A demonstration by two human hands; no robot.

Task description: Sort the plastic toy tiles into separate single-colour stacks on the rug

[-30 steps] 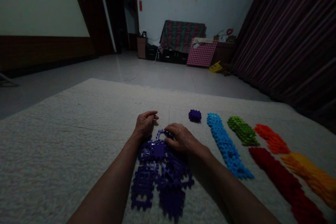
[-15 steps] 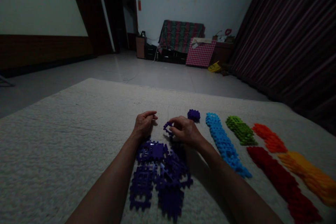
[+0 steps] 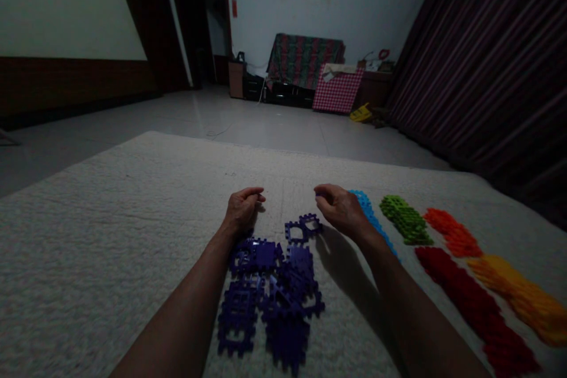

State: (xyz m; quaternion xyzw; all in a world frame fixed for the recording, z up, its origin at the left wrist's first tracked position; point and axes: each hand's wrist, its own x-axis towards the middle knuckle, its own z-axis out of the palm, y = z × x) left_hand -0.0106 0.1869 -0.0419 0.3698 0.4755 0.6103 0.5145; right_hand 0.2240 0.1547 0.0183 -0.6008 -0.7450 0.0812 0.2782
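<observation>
My right hand (image 3: 340, 208) is at the far side of the purple pieces, its fingers closed around a purple interlocking plastic tile (image 3: 319, 194), mostly hidden by the fingers. The small purple stack that stood there is covered by this hand. Resting on the mat to the left, my left hand (image 3: 243, 208) holds nothing, its fingers loosely bent and slightly apart. Between the hands and a little nearer lie two purple frame tiles (image 3: 296, 232). Closer to me, between my forearms, spreads a loose pile of purple tiles (image 3: 287, 336), some solid and some with open centres.
To the right lie rows of stacked tiles: blue (image 3: 367, 207), green (image 3: 405, 220), orange (image 3: 454, 233), red (image 3: 473, 304) and yellow (image 3: 522, 289). Everything sits on a cream quilted mat (image 3: 133, 218). Beyond are a tiled floor (image 3: 177, 115), covered furniture (image 3: 308, 59) and a dark curtain (image 3: 487, 71).
My right hand has moved right and away from me, to where the purple stack stood. The frame tile it held now lies on the mat beside another. My left hand stays put.
</observation>
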